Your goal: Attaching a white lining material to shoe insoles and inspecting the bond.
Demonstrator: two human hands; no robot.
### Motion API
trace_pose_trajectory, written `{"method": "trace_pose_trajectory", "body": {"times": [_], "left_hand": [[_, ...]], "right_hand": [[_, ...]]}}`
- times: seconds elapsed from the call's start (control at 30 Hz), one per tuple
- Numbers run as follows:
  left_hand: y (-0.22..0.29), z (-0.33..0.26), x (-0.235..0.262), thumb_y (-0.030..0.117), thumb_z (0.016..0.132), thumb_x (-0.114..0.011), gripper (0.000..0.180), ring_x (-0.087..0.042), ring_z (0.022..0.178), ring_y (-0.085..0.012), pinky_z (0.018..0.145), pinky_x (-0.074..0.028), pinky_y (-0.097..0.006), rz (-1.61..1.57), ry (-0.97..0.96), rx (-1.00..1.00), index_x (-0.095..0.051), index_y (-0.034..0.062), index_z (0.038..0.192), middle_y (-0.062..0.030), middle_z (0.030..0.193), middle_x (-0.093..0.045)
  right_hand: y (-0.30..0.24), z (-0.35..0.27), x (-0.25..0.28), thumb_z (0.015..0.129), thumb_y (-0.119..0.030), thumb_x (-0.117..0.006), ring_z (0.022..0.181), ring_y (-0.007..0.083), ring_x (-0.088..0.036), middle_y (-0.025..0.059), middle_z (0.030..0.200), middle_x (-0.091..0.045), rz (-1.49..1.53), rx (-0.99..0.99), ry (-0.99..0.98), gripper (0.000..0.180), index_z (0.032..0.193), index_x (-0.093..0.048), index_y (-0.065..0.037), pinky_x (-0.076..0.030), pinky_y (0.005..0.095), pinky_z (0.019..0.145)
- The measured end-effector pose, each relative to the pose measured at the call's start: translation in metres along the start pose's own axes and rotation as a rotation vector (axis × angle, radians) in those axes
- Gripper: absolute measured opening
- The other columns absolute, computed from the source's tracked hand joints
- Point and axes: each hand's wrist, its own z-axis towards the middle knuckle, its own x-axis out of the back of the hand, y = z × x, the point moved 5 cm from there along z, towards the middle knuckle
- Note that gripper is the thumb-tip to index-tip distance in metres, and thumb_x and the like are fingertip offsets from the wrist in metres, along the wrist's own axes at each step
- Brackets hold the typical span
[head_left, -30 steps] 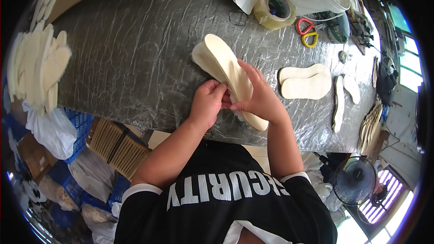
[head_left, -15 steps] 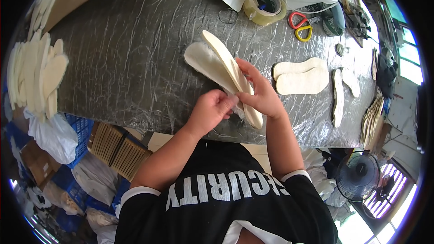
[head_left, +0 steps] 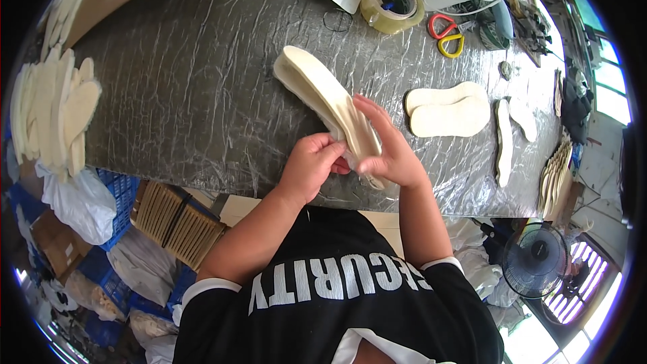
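Apparently holding the insoles (head_left: pixel 311 79) over the table (head_left: pixel 202 81), near its front edge and layered together, likely to handle both as one. Pinching the left border with the left hand (head_left: pixel 310 167), thumb over curled fingers, presumably to keep the layers aligned; bracing the opposite side with the right hand (head_left: pixel 397 152), spread wide around it, though impossible to tell whether gripping or just steadying. Seen tilted, partly edge-on. Running lengthwise from upper left to lower right, pointing with one rounded end away and leftward, with the other back toward the near right.
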Motion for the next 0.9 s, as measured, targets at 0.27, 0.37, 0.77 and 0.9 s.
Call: {"method": "trace_pose_trajectory", "body": {"times": [0.27, 0.37, 0.77, 0.9], "left_hand": [[0.035, -0.017, -0.008, 0.013, 0.096, -0.049, 0.021, -0.067, 0.077, -0.0198, 0.072, -0.056, -0.035, -0.227, 0.015, -0.037, -0.061, -0.0036, 0.101, -0.0135, 0.093, -0.067], [0.043, -0.021, -0.018, 0.013, 0.096, -0.049, 0.022, -0.067, 0.078, -0.0216, 0.073, -0.056, -0.037, -0.215, 0.023, -0.062, -0.060, -0.0038, 0.103, -0.0144, 0.094, -0.067], [0.045, -0.034, -0.043, 0.015, 0.096, -0.047, 0.024, -0.068, 0.077, -0.0242, 0.075, -0.056, -0.039, -0.164, 0.019, -0.078, -0.059, -0.0051, 0.104, -0.0159, 0.093, -0.067], [0.042, -0.038, -0.052, 0.015, 0.097, -0.047, 0.024, -0.068, 0.077, -0.0248, 0.075, -0.057, -0.039, -0.128, 0.039, -0.084, -0.059, -0.0053, 0.103, -0.0165, 0.093, -0.067]], "right_hand": [[-0.052, -0.043, 0.002, 0.059, -0.036, -0.088, 0.139, 0.0392, -0.029, 0.0221, 0.148, -0.034, -0.107, 0.106, -0.032, 0.097, 0.138, -0.043, -0.004, -0.030, 0.0469, 0.111], [-0.058, -0.051, 0.003, 0.069, -0.018, -0.083, 0.136, 0.0376, -0.037, 0.0229, 0.143, -0.042, -0.001, 0.062, 0.082, 0.075, 0.134, -0.049, -0.001, -0.035, 0.0425, 0.109], [-0.065, -0.082, 0.013, 0.089, -0.010, -0.062, 0.112, 0.0349, -0.061, 0.0207, 0.126, -0.059, 0.121, 0.051, 0.260, 0.039, 0.127, -0.056, -0.002, -0.050, 0.0383, 0.093], [-0.071, -0.090, 0.016, 0.087, -0.010, -0.065, 0.106, 0.0357, -0.063, 0.0200, 0.120, -0.062, 0.114, 0.030, 0.299, 0.041, 0.126, -0.057, -0.003, -0.050, 0.0411, 0.093]]}}
